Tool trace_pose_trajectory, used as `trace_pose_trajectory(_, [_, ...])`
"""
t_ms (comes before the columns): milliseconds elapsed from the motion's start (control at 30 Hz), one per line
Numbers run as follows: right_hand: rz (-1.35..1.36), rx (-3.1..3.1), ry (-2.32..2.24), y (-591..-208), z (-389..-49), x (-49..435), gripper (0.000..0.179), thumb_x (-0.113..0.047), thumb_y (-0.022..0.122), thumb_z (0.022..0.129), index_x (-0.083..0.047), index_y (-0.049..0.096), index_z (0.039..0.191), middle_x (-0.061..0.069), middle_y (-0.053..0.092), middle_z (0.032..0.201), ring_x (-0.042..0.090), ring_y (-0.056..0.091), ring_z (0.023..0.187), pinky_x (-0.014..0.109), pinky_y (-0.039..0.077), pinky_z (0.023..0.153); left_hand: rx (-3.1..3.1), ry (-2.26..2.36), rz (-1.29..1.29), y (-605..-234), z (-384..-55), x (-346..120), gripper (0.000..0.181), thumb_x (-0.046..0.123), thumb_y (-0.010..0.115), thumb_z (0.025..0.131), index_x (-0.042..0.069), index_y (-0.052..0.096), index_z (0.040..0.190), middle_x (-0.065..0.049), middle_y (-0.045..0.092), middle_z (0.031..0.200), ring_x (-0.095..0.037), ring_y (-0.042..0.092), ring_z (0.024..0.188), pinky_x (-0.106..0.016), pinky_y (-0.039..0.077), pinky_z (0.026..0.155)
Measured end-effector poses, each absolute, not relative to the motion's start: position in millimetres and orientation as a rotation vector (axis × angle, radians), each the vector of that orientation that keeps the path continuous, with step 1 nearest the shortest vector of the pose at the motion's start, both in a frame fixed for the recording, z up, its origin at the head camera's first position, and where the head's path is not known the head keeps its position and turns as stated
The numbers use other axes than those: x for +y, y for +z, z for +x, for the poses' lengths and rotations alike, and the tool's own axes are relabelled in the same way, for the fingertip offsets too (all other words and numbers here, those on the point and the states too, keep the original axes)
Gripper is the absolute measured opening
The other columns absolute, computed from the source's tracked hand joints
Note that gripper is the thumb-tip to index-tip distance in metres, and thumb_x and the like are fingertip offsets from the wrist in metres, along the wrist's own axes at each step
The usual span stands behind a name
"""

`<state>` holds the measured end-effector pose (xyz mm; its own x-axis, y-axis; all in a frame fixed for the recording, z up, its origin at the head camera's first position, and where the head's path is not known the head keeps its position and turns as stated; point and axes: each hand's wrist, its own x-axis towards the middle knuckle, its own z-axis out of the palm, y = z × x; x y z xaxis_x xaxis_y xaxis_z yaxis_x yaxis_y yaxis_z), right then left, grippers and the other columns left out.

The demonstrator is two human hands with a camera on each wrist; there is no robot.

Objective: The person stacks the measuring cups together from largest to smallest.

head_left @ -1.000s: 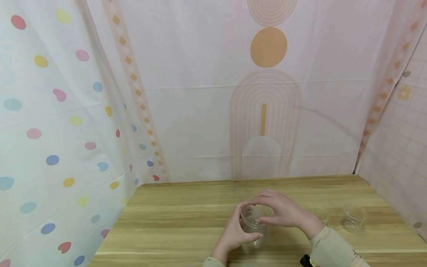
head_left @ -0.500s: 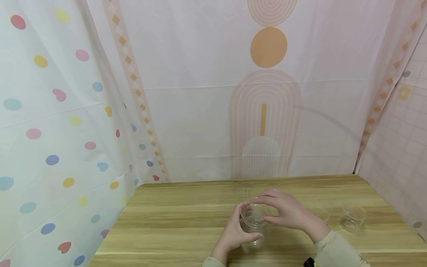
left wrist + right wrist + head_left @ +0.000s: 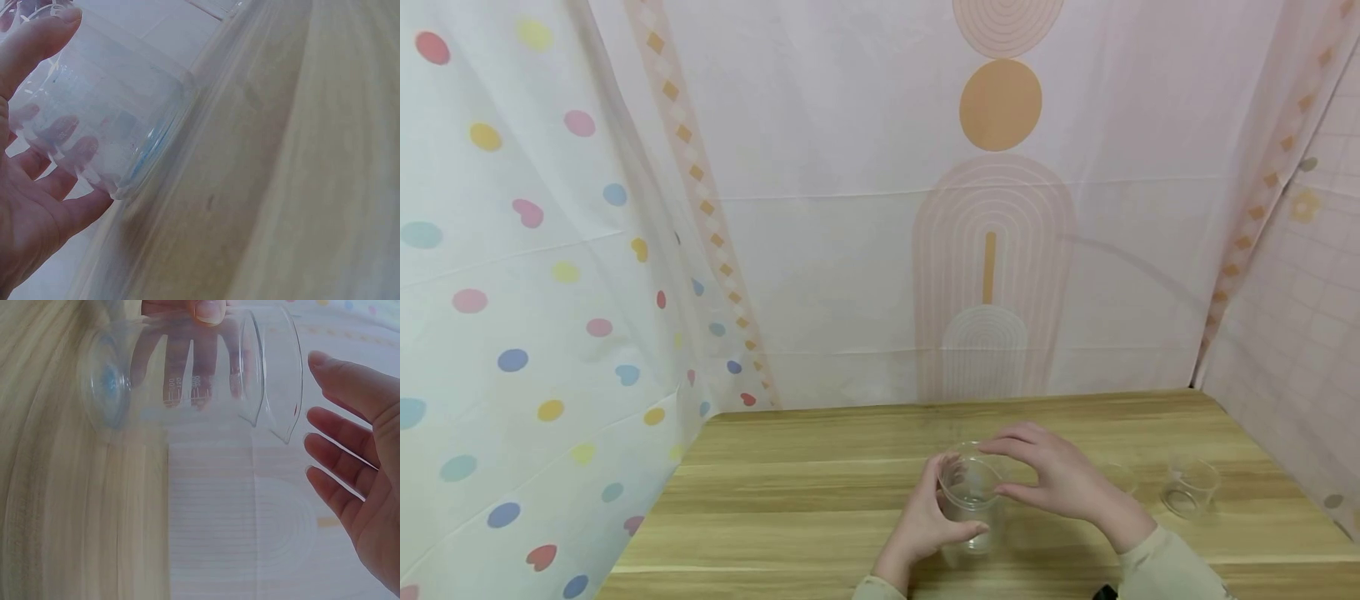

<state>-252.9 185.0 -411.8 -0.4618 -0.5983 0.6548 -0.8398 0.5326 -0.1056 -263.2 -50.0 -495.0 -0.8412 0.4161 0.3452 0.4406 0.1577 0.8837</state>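
Observation:
Two clear glass beakers stand nested on the wooden table, the inner beaker [image 3: 281, 375] with its spouted rim raised above that of the outer beaker [image 3: 187, 387], which has white graduation marks. My left hand [image 3: 927, 517] grips the outer beaker from its left side, thumb in front and fingers behind; in the left wrist view the fingers [image 3: 87, 209] show around the glass. My right hand [image 3: 1060, 479] is at the rim's right side. In the right wrist view its fingers [image 3: 340, 434] are spread and stand slightly apart from the rim.
Two more clear glass vessels stand to the right on the table [image 3: 790, 500]: a small beaker [image 3: 1191, 487] and another vessel [image 3: 1118, 477] partly behind the right wrist. A dark object [image 3: 1105, 592] shows by the right sleeve. Patterned curtains [image 3: 820, 275] border the table.
My right hand has drawn back a little to the right, its fingers coming away from the beaker's rim. The left hand keeps its grip. The head view has shifted slightly.

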Motion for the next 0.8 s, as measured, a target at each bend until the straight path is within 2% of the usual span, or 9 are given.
trace_pose_trajectory(233, [1.126,-2.216,0.579,-413,-249,190,0.057,-0.020,0.089,0.070,-0.013,0.068,0.122,-0.004,0.064,0.116,0.018,0.061,0.105,0.041,0.055,0.083,-2.377,-1.838,-0.873,-494,-263,-50,0.093,0.015,0.091,0.068,0.014,0.037,0.143,-0.009,0.048,0.140,-0.031,0.051,0.123,-0.035,0.046,0.096])
trace_pose_trajectory(800, [1.073,-2.229,0.514,-420,-240,206,0.059,-0.021,0.089,0.069,-0.013,0.067,0.123,-0.004,0.064,0.117,0.018,0.061,0.106,0.042,0.054,0.084,-2.362,-1.814,-0.872,-496,-264,-49,0.093,0.014,0.092,0.066,0.013,0.039,0.142,-0.013,0.049,0.140,-0.030,0.050,0.125,-0.039,0.046,0.100])
